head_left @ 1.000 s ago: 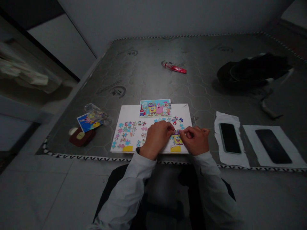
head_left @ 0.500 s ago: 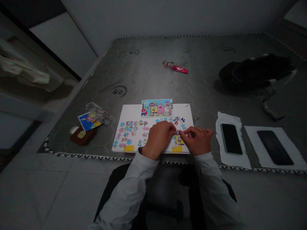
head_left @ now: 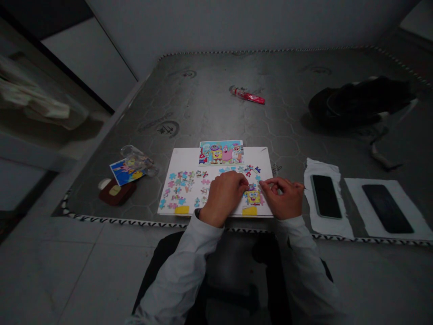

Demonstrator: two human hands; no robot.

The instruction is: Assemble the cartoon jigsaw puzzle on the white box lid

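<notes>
My left hand [head_left: 226,197] is closed, its fingertips at the left edge of a joined puzzle section [head_left: 253,197] with a yellow cartoon face and purple hat. My right hand [head_left: 284,197] is closed in a pinch just right of that section. Its fingertips are beside small blue puzzle pieces [head_left: 258,178]; whatever they hold is too small to make out. Both hands rest over a white board [head_left: 186,156]. Loose puzzle pieces [head_left: 182,181] are spread on its left part, some hidden behind my left hand. A picture card [head_left: 221,153] lies at the board's far edge.
Yellow tabs [head_left: 181,209] mark the board's near edge. To the left are a brown case [head_left: 117,192], a blue card [head_left: 126,171] and clear plastic packaging [head_left: 138,159]. Two phones [head_left: 326,197] lie on white sheets at right. Farther off are a red packet [head_left: 248,95] and a black bag [head_left: 361,101].
My right hand has moved slightly right, away from the joined section, uncovering more of the yellow face. My left hand has stayed in place.
</notes>
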